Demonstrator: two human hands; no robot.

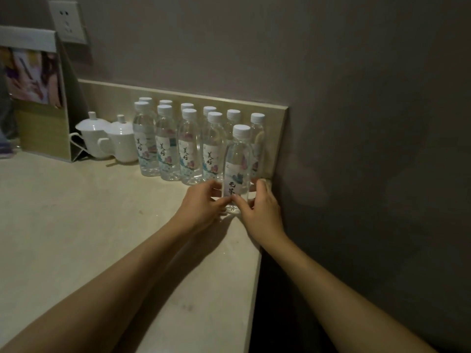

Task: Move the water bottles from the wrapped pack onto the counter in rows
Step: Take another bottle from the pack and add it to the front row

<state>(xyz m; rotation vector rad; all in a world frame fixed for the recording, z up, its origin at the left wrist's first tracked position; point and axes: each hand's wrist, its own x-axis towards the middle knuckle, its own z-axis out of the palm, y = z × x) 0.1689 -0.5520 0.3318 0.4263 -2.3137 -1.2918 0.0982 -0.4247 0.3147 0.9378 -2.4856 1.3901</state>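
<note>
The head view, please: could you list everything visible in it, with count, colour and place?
water bottles: eleven caps visible, clear with white caps, in rows along the backsplash.
held bottle: one, clear, white cap, upright at the front right end.
lidded cups: two, white, left of the bottles.
display stand: one, with a picture, far left on the counter.
wall socket: one, white, upper left.
counter: one, beige.
left hand: grips the held bottle's base.
right hand: grips it from the right.
</note>
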